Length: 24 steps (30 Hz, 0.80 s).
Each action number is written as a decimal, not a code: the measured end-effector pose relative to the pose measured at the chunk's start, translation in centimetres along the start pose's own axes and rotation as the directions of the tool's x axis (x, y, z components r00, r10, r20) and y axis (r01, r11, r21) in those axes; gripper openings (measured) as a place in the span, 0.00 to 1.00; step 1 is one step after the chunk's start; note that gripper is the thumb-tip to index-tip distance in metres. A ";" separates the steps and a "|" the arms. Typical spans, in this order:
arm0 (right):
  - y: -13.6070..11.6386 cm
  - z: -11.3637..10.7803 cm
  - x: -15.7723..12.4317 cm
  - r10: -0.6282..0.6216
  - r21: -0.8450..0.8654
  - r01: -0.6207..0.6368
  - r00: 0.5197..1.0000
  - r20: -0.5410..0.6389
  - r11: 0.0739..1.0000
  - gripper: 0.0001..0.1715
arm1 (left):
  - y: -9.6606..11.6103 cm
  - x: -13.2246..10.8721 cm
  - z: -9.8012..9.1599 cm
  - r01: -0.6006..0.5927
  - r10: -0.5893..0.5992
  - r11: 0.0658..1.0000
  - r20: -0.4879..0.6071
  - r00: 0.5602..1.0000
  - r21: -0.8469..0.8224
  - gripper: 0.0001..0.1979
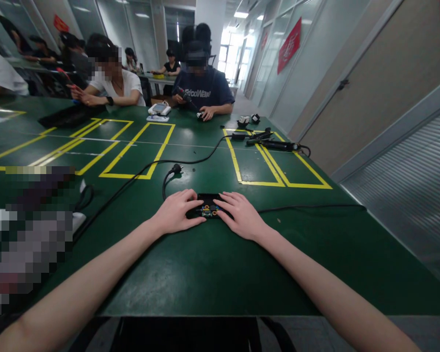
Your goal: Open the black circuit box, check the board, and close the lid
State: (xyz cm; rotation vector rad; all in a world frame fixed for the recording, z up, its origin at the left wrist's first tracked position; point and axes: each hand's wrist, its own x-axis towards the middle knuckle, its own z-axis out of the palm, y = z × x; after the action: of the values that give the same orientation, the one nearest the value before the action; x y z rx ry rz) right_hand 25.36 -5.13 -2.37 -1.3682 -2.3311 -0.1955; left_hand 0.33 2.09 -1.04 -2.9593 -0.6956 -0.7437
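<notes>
A small black opened device with coloured parts and wires inside lies on the green table in front of me. My left hand rests on its left side, fingers laid over the case. My right hand holds the right side, fingers curled along its edge. A thin black cable runs from the device to the right.
A black power cord with a plug crosses the table past yellow tape rectangles. Black tools lie at the far right. Two people sit across the table working. A blurred patch covers things at my left.
</notes>
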 end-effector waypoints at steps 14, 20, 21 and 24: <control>-0.2 -0.9 -0.4 0.072 0.277 -0.047 0.994 -0.082 0.960 0.10 | 0.6 -0.1 -0.4 -0.015 0.016 1.000 0.037 0.999 -0.021 0.21; 0.1 -1.0 -0.5 0.008 0.301 0.021 0.995 -0.096 0.953 0.10 | 1.2 -0.2 -0.6 -0.003 0.000 0.999 0.076 0.997 0.041 0.22; 0.2 -1.0 -0.5 -0.003 0.298 0.032 0.995 -0.097 0.954 0.10 | 1.3 -0.2 -0.6 -0.004 0.000 0.999 0.080 0.997 0.051 0.22; 0.5 -1.1 -0.6 -0.019 0.297 0.042 0.997 -0.079 0.954 0.10 | 1.4 -0.2 -0.7 -0.011 0.005 0.998 0.084 0.996 0.067 0.22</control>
State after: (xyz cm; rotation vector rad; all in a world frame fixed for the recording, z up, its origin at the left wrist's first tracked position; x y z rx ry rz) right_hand 26.32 -5.74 -1.64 -1.1563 -2.2116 0.0927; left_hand 0.45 0.65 -0.42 -2.9447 -0.6980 -0.5854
